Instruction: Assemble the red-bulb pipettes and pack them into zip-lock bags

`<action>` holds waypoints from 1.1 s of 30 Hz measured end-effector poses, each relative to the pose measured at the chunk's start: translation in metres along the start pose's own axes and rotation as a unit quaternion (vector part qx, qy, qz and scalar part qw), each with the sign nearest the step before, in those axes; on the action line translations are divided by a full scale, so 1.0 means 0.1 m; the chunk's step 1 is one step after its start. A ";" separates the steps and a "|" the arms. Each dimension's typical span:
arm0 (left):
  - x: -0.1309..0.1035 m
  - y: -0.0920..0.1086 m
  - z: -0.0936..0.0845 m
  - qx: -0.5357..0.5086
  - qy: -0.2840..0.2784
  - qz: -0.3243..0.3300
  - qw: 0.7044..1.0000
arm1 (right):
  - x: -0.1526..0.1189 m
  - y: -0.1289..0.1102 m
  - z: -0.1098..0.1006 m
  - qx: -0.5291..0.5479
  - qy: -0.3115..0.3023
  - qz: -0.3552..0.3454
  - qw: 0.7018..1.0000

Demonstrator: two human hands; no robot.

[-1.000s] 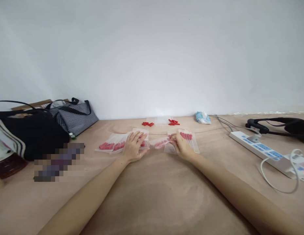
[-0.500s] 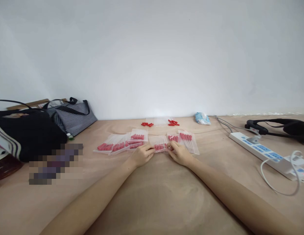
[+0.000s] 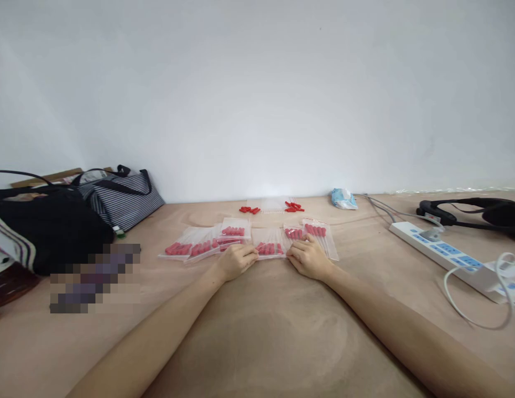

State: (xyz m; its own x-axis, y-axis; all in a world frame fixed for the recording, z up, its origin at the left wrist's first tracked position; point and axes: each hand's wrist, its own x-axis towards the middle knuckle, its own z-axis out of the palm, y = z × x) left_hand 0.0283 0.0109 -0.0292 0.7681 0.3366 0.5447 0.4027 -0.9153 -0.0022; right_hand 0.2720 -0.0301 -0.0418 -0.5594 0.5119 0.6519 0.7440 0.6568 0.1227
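A clear zip bag with several red-tipped sticks lies flat on the table between my hands. My left hand is closed, with its fingertips pinching the bag's lower left corner. At the lower right corner my right hand has its fingers curled and pressed together on the edge; the thumb is mostly hidden. Further filled bags overlap to the left, with one small bag on top. Beyond my right hand lie another filled bag and a larger bag of red-tipped sticks.
Near the wall are loose red pieces, more red pieces and clear packaging. A blue-white packet, a power strip with cables and a black headset are right. Left stand a striped bag and black bag.
My right hand has shifted right, from over the middle bag to its right corner. More of the red-tipped sticks in that bag now show. The left hand has moved slightly left.
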 end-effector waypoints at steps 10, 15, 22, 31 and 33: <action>0.02 0.03 -0.02 0.045 -0.004 0.039 0.998 | 0.08 -0.08 -0.03 -0.031 0.007 0.012 0.999; 0.03 0.03 0.02 0.063 0.007 0.042 0.997 | 0.29 -0.25 0.16 -0.029 0.042 -0.021 0.998; 0.06 0.05 0.00 0.095 0.043 0.074 0.992 | 0.42 -0.33 0.26 -0.061 0.067 -0.062 0.994; 0.11 0.07 -0.02 0.106 0.084 0.134 0.982 | 0.36 -0.29 0.17 -0.081 0.063 -0.095 0.990; 0.10 0.08 -0.03 0.094 0.091 0.135 0.982 | 0.31 -0.26 0.10 -0.087 0.054 -0.087 0.991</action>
